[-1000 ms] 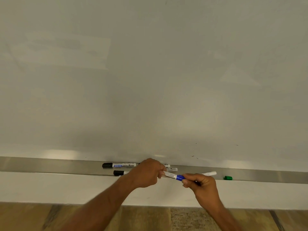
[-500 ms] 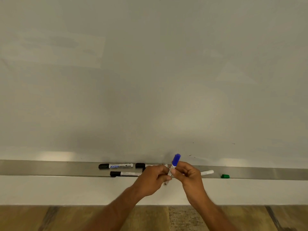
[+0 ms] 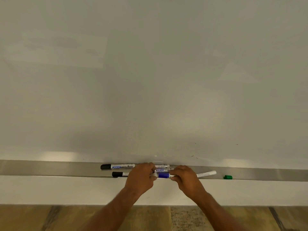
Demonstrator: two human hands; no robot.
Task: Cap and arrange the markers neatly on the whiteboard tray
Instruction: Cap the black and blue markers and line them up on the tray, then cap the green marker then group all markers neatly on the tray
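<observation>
Holding the slim white marker with its glossy blue cap level over the brushed-metal whiteboard tray, I had my left hand curled around its barrel and my right hand pinching the other end, both sets of fingers closed tight. Two black-capped white markers lay flat on the tray's left; a small green plastic cap sat apart right.

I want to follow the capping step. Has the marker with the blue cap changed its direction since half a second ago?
Yes. The marker with the blue cap then pointed up across the metal whiteboard tray; now it lies level along the tray's front edge, between both hands.
</observation>
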